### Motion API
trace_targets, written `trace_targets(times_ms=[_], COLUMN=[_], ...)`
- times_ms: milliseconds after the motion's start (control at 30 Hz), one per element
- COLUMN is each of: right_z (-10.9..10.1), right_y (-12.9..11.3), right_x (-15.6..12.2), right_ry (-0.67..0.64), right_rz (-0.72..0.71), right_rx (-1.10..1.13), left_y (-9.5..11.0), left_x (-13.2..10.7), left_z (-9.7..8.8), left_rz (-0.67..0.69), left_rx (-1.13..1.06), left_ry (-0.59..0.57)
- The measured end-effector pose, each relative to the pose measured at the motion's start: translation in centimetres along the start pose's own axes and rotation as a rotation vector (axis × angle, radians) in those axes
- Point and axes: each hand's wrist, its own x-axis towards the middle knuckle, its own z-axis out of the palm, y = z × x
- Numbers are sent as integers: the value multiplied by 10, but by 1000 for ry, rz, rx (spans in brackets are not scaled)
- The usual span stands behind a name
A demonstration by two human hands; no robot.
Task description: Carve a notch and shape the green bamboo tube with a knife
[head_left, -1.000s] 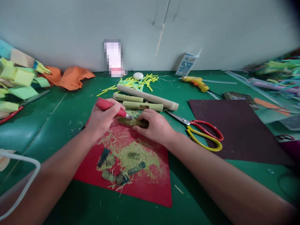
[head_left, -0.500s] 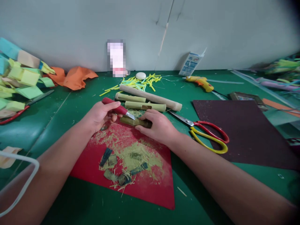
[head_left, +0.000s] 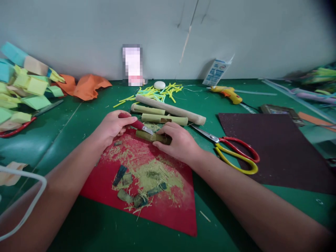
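Note:
My left hand (head_left: 114, 126) is closed around the red handle of a craft knife (head_left: 138, 124), its blade angled down to the right. The blade tip meets the upper side of a short bamboo piece (head_left: 144, 135). Gripping that piece at its right end is my right hand (head_left: 180, 141), thumb in front and fingers behind. Under both hands lies a red mat (head_left: 173, 217), strewn with pale shavings (head_left: 157, 176) and several dark green bark chips (head_left: 120, 175). Just behind the piece rests a bamboo tube with a cut-out notch (head_left: 181, 120).
Behind lie another bamboo tube (head_left: 152, 109), a long wooden rod (head_left: 170, 109) and yellow straw bits (head_left: 126, 100). Scissors (head_left: 237, 152) overlap a dark board (head_left: 275, 154) at right, below a yellow glue gun (head_left: 228, 94). Folded paper pieces (head_left: 33, 85) pile up at left.
My left hand has turned slightly and its fingers have drawn in around the knife handle. The bamboo piece stays in my right hand; the whole view has shifted slightly.

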Motion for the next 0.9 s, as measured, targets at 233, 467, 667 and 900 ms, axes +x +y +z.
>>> trace_targets(times_ms=[233,467,667,900], right_z=[0,1,1,3], right_y=[2,4,3,4], right_x=[0,1,1,1], right_ry=[11,30,37,52], right_rz=[-13,-64,-76,-110], right_rx=[36,65,50,45], left_y=[-2,15,36,49], left_x=[-16,-54,-61,-35], left_z=[13,19,31,26], left_rz=[681,1029,1019,793], left_rx=[158,496,686,513], left_ry=[355,258,155,134])
